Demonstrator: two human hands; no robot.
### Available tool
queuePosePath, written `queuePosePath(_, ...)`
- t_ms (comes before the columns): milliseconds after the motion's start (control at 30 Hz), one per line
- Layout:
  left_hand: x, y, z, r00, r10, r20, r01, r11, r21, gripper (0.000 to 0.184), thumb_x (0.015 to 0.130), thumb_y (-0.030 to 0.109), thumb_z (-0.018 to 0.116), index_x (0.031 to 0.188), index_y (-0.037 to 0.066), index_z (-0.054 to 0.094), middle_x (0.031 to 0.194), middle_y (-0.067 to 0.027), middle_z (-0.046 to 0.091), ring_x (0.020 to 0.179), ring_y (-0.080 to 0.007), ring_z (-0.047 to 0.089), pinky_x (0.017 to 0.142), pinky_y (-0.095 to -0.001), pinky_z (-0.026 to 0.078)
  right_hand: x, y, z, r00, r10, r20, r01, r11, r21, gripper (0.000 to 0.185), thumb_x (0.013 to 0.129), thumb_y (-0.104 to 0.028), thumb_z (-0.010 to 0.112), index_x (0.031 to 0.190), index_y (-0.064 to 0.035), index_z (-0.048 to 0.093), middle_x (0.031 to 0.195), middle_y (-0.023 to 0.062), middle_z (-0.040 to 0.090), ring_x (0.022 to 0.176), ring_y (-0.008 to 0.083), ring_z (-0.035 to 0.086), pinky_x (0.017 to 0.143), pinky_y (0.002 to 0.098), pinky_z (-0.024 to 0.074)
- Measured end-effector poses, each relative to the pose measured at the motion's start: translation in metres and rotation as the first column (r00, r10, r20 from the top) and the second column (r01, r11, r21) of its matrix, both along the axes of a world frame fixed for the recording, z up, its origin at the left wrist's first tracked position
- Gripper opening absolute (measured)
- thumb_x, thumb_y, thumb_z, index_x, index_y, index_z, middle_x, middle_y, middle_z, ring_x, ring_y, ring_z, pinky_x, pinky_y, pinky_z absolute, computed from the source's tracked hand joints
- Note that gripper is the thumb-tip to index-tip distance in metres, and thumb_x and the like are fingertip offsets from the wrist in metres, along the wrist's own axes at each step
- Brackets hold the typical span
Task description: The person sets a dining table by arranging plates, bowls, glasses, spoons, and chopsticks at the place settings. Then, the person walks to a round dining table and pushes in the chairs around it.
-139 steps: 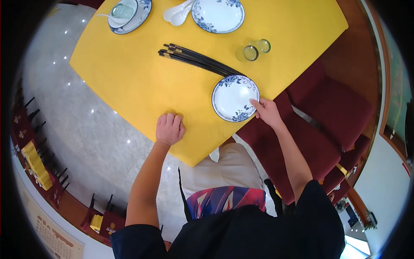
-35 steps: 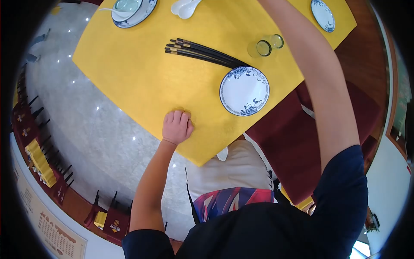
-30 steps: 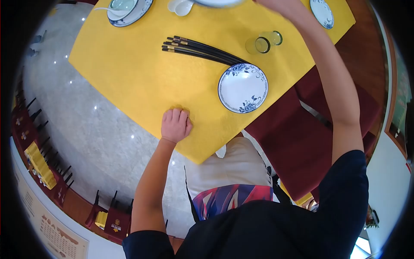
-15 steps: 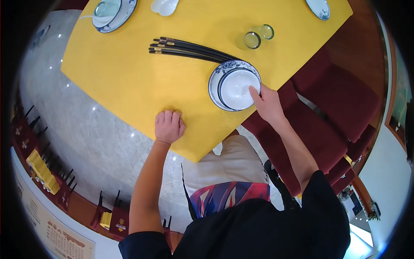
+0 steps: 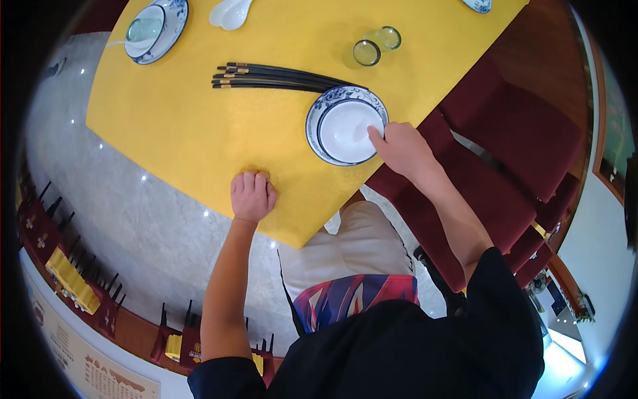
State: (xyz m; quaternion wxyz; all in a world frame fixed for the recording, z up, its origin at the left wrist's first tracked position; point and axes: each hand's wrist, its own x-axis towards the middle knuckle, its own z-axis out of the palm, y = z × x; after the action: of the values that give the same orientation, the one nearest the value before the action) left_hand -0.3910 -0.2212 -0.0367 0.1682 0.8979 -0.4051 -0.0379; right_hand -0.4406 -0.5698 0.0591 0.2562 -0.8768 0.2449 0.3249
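My right hand (image 5: 407, 147) pinches the near right rim of a white bowl (image 5: 344, 133), its thumb over the inside and the other fingers mostly hidden at the outer edge. Under the bowl lies a plate (image 5: 314, 118) with a blue floral border. Its far edge meets the ends of a bundle of several black chopsticks (image 5: 279, 78) with gold bands. Curled into a fist, my left hand (image 5: 253, 196) rests knuckles forward on the yellow tablecloth (image 5: 179, 139), left of the plate. What is inside that fist, if anything, cannot be seen.
Two clear glasses (image 5: 367, 53) are beyond the plate. At the far left sits another plate (image 5: 174, 30) with a bowl, glass and spoon. White spoons (image 5: 232, 14) lie at the far side. Dark red chairs (image 5: 458, 199) stand close along the right table edge.
The whole view has shifted and turned slightly, so the tableware appears further left. My right hand keeps its hold on the bowl, and my left fist stays on the cloth.
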Motion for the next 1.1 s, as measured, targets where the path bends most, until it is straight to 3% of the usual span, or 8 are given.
queuePosePath(167,-0.003,0.001,0.000,1.000,0.009,0.022,-0.010,1.000,0.019,0.016,0.077,0.020,0.061,0.091,0.013,0.058,0.090,-0.0076,0.054,0.082,-0.0291,0.053,0.074,-0.0402,0.042,-0.002,0.000,0.007,0.998,0.060,0.012,-0.059,0.998,-0.028,0.053,0.097,-0.040,0.048,0.075,0.0040,0.068,0.074,0.0279,0.065,0.073,0.0456,0.066,0.068,0.0539,0.0532)
queuePosePath(367,-0.002,0.005,-0.001,0.999,0.012,-0.039,-0.012,1.000,-0.002,0.016,0.077,0.018,0.061,0.091,0.011,0.058,0.094,-0.0109,0.054,0.082,-0.0329,0.051,0.074,-0.0429,0.042,-0.001,-0.008,0.025,0.998,-0.037,0.060,0.024,0.978,0.206,0.053,0.099,-0.037,0.047,0.074,0.0067,0.065,0.075,0.0304,0.062,0.073,0.0494,0.061,0.071,0.0544,0.0496)
queuePosePath(500,-0.001,0.004,-0.001,0.999,0.007,-0.047,-0.007,1.000,-0.001,0.015,0.078,0.016,0.059,0.092,0.009,0.056,0.094,-0.0122,0.054,0.083,-0.0334,0.050,0.074,-0.0445,0.042,0.008,-0.030,0.061,0.944,-0.273,-0.183,0.327,0.835,0.442,0.061,0.100,-0.046,0.050,0.069,0.0051,0.063,0.063,0.0173,0.063,0.058,0.0284,0.064,0.059,0.0385,0.0513)
queuePosePath(567,-0.001,0.005,0.001,0.999,0.009,-0.044,-0.009,1.000,-0.007,0.017,0.077,0.018,0.061,0.091,0.009,0.058,0.093,-0.0110,0.055,0.082,-0.0319,0.051,0.073,-0.0430,0.042,0.007,-0.057,0.072,0.835,-0.546,-0.063,0.513,0.731,0.450,0.057,0.098,-0.043,0.059,0.061,-0.0003,0.061,0.055,0.0067,0.061,0.051,0.0127,0.058,0.048,0.0280,0.0461)
queuePosePath(667,-0.001,0.006,0.000,0.998,0.000,-0.062,0.001,1.000,0.008,0.017,0.076,0.018,0.061,0.091,0.010,0.058,0.093,-0.0108,0.054,0.082,-0.0314,0.051,0.073,-0.0430,0.041,0.041,-0.126,0.093,0.725,-0.619,0.302,0.470,0.765,0.440,0.064,0.100,-0.041,0.054,0.045,-0.0069,0.047,0.042,0.0011,0.044,0.038,0.0089,0.039,0.041,0.0266,0.0300)
queuePosePath(767,0.000,0.002,0.001,0.999,0.007,-0.047,-0.008,1.000,-0.029,0.018,0.076,0.018,0.061,0.091,0.010,0.057,0.093,-0.0107,0.054,0.081,-0.0310,0.051,0.072,-0.0429,0.041,0.089,-0.219,0.052,0.485,-0.767,0.421,0.615,0.641,0.459,0.050,0.100,-0.035,0.051,0.059,-0.0077,0.047,0.050,-0.0002,0.044,0.039,0.0100,0.035,0.041,0.0276,0.0246)
queuePosePath(933,0.002,0.006,0.000,0.999,-0.003,-0.048,0.003,1.000,-0.001,0.017,0.076,0.019,0.061,0.091,0.010,0.057,0.092,-0.0105,0.054,0.080,-0.0301,0.051,0.071,-0.0423,0.041,0.152,-0.326,-0.015,0.256,-0.966,0.047,0.747,0.228,0.624,0.030,0.102,-0.029,0.045,0.076,-0.0141,0.042,0.061,-0.0034,0.041,0.042,0.0076,0.028,0.040,0.0252,0.0217)
queuePosePath(1100,0.004,0.002,0.005,1.000,-0.007,-0.014,0.007,1.000,-0.028,0.017,0.076,0.019,0.061,0.090,0.010,0.057,0.090,-0.0101,0.054,0.079,-0.0295,0.051,0.070,-0.0417,0.041,0.162,-0.355,-0.042,0.161,-0.984,-0.079,0.741,0.068,0.668,0.032,0.103,-0.026,0.042,0.073,-0.0166,0.040,0.060,-0.0047,0.039,0.044,0.0064,0.027,0.040,0.0232,0.0198)
